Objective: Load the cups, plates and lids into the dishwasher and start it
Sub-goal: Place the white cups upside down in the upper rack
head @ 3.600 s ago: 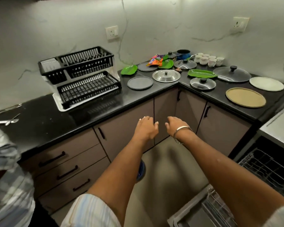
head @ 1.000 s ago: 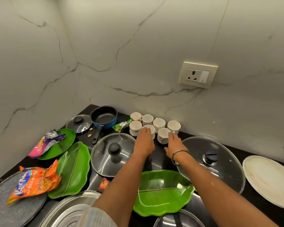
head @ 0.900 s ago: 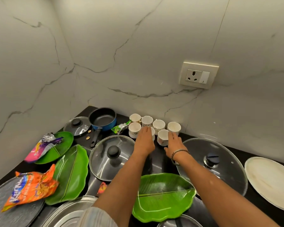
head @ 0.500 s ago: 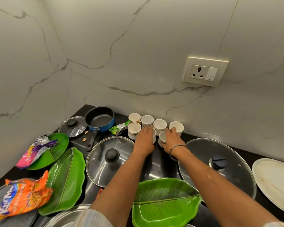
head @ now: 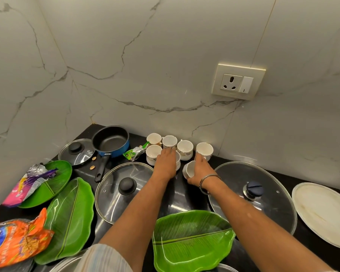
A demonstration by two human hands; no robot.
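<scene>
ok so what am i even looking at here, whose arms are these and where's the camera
The camera sits on a person's head and looks down at their own two bare arms, so there is only this one view. They stand at a black kitchen counter in a corner. The right hand has its grip round a tilted white cup. The left hand rests over another cup, most of which it hides. Five more white cups stand by the wall. Around them lie two glass lids, green leaf-shaped plates, a blue saucepan, a pale round plate and snack packets.
</scene>
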